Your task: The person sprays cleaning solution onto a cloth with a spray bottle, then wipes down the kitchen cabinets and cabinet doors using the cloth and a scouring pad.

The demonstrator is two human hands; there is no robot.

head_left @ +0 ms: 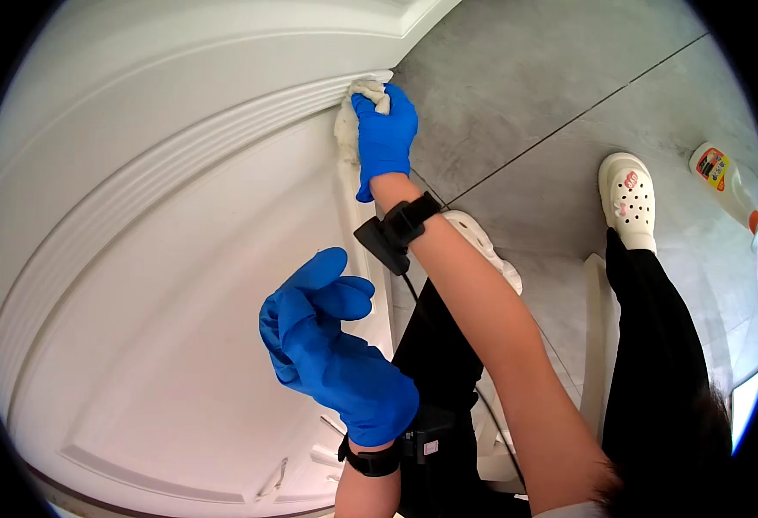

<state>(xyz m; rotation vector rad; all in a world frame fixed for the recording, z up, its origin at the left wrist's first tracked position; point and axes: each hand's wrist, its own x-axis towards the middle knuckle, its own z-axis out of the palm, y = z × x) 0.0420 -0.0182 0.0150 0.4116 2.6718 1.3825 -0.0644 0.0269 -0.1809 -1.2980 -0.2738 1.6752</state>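
Observation:
My right hand [388,129], in a blue rubber glove, is closed on a crumpled off-white cloth [346,129]. The cloth lies against the edge of a white panelled surface [172,311], close to the end of its ridged moulding [224,129]. Lower down, my left hand [318,337], gloved in the same blue, hovers in front of the panel. Its fingers are loosely bent and apart, with nothing seen between them. Black straps with small devices sit on both wrists.
On the grey tiled floor [517,95] lies a bottle [724,177] with a coloured label and an orange part. White clogs [629,194] are on my feet. A pale leg-like bar [599,337] stands between my legs. Dark cables hang from the wrist devices. A small handle [273,479] is low on the panel.

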